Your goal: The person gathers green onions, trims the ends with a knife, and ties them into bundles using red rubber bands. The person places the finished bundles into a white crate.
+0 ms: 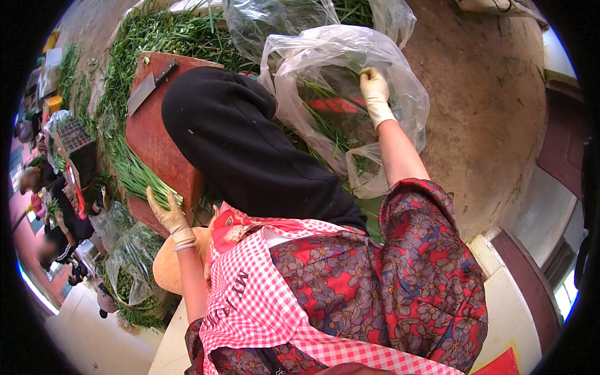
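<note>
My left hand (169,213), in a pale glove, rests against the cut ends of a bundle of long green leafy stalks (143,178) lying on a red board (161,126). Thumb and fingers stand apart around the bundle's end. A cleaver (149,89) with a black handle lies flat on the same board, farther up. Over the mouth of a clear plastic bag (408,89) is my right hand (374,86), also gloved, its fingers curled; whether they pinch anything is not clear. Loose green stalks (323,124) and something red lie inside that bag.
A heap of green leaves (173,35) spreads beyond the board. Another clear bag (281,21) stands behind the first. At the left are a dark plastic crate (77,140), a bag of greens (136,276) and several other people. Brown floor (473,117) with leaf scraps extends right.
</note>
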Action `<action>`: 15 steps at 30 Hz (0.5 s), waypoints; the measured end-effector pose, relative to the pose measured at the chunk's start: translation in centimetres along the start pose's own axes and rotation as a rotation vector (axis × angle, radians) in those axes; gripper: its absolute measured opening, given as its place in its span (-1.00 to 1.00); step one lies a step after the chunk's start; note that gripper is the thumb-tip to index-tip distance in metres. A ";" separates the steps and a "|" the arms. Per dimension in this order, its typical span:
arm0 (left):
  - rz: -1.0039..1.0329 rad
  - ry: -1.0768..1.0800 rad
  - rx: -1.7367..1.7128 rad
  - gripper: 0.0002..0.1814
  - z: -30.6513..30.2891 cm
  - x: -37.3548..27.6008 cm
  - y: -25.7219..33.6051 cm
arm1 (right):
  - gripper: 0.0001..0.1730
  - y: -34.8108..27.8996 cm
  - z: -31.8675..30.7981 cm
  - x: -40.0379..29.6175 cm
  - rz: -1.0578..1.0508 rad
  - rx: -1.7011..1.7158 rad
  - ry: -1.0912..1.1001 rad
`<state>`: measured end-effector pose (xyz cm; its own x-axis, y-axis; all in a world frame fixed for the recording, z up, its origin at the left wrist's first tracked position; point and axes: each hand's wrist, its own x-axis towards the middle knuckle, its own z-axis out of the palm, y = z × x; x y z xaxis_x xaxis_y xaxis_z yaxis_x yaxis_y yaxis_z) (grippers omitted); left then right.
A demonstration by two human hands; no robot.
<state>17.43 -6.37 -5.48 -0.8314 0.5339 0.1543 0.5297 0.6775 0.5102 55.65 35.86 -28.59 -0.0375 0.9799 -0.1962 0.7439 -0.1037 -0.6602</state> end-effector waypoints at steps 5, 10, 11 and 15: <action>0.006 -0.020 0.001 -0.37 0.5 -0.3 -1.4 | -0.65 1.2 1.6 -1.6 -0.024 -0.223 -0.416; 0.003 -0.031 -0.014 -0.38 0.5 -0.3 -2.2 | -0.56 -0.5 1.2 1.4 -0.154 -0.238 0.023; 0.000 -0.026 -0.024 -0.38 0.5 -0.3 -2.1 | -0.52 -0.8 1.0 2.2 -0.154 -0.234 0.037; 0.008 -0.029 -0.004 -0.38 0.6 -0.5 -2.0 | -0.24 -3.3 0.4 3.4 -0.283 -0.454 0.091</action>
<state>16.83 -7.68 -7.12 -0.8216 0.5541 0.1339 0.5360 0.6710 0.5123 52.79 39.48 -27.36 -0.2353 0.9717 0.0205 0.9273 0.2307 -0.2949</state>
